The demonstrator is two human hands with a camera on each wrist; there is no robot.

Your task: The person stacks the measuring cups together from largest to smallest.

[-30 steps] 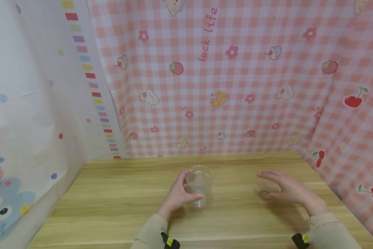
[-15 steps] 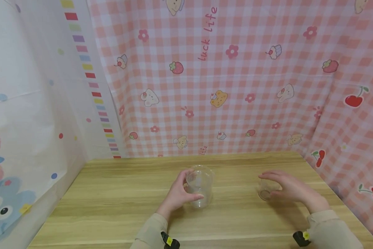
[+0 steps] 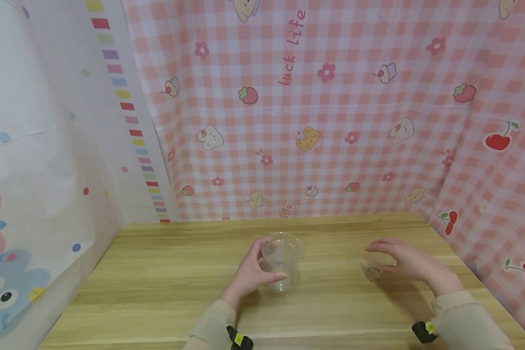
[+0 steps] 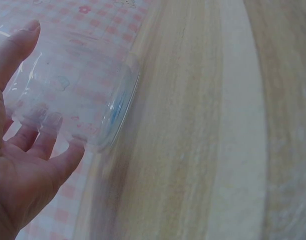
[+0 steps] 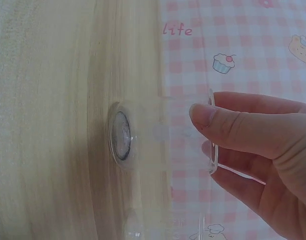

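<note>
In the head view my left hand [image 3: 250,273] grips a clear plastic cup [image 3: 288,262] from its left side, thumb across the near wall. The left wrist view shows this see-through cup [image 4: 83,90] with the thumb on one side and fingers along the other. Farther right, my right hand [image 3: 408,262] holds a smaller clear cup [image 3: 373,273], its base at the tabletop. Thumb and fingers pinch that small cup [image 5: 148,137] near the rim in the right wrist view. Its round base has a dark ring.
Both cups are at a wood-grain table [image 3: 166,282]. A pink checked cloth [image 3: 262,116] hangs behind it and along the right side. White patterned cloth [image 3: 47,146] hangs at the left. Each wrist wears a dark band [image 3: 240,339].
My right hand and the small cup have shifted very slightly to the right. The left hand and its larger cup have stayed in place.
</note>
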